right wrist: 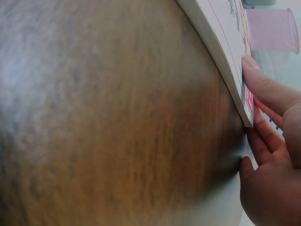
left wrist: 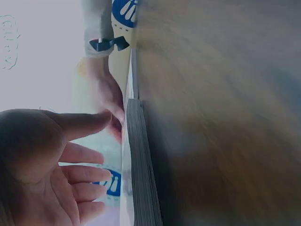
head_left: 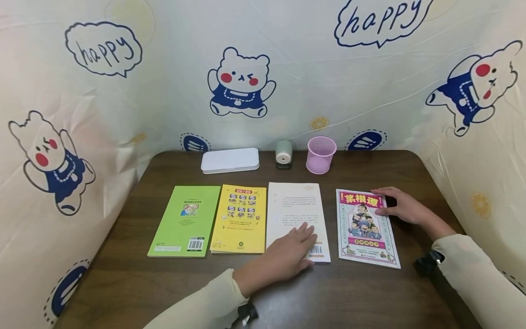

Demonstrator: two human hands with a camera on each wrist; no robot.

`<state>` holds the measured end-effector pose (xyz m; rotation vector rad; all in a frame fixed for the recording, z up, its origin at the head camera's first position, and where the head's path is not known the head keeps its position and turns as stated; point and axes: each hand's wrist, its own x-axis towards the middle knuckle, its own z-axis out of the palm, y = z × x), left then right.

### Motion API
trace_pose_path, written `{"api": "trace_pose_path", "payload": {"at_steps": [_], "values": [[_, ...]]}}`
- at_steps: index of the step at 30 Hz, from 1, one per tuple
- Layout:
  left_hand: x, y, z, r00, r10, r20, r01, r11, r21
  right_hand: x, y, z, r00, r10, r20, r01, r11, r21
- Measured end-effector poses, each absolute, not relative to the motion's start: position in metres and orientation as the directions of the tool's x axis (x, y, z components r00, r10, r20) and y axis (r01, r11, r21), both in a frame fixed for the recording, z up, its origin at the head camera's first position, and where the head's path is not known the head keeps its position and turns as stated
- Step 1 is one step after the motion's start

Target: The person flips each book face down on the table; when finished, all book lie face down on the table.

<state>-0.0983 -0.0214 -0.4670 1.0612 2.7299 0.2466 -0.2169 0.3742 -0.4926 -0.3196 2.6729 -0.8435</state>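
Observation:
In the head view, four books lie in a row on the table. A green book (head_left: 185, 224) is at the left, then a yellow book (head_left: 239, 219). My left hand (head_left: 285, 256) is over the lower part of a white book (head_left: 293, 201), fingers extended. From the left wrist the fingers look slightly apart from this book's cover, with its page edges (left wrist: 141, 160) below. My right hand (head_left: 402, 206) grips the upper right corner of a pink-and-white comic-style book (head_left: 365, 228). Seen from the right wrist, the thumb (right wrist: 263, 82) presses the cover while other fingers reach past the edge.
Along the back of the brown table (head_left: 328, 297) stand a white flat case (head_left: 230, 160), a small green device that looks like a pencil sharpener (head_left: 283, 153) and a pink mesh cup (head_left: 321, 155). Behind them hangs a cloth (head_left: 172, 91) printed with cartoon bears.

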Motion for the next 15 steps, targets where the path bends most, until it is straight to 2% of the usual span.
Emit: {"api": "trace_pose_path", "payload": {"at_steps": [9, 15], "values": [[-0.111, 0.021, -0.476, -0.682, 0.716, -0.147, 0.683, 0.696, 0.222, -0.218, 0.376, -0.494, -0.924, -0.304, -0.23, -0.122, 0.806, -0.579], [-0.115, 0.046, -0.481, -0.703, 0.689, -0.176, 0.674, 0.725, 0.141, -0.217, 0.375, -0.495, -0.925, -0.31, -0.218, -0.131, 0.802, -0.583]]}}
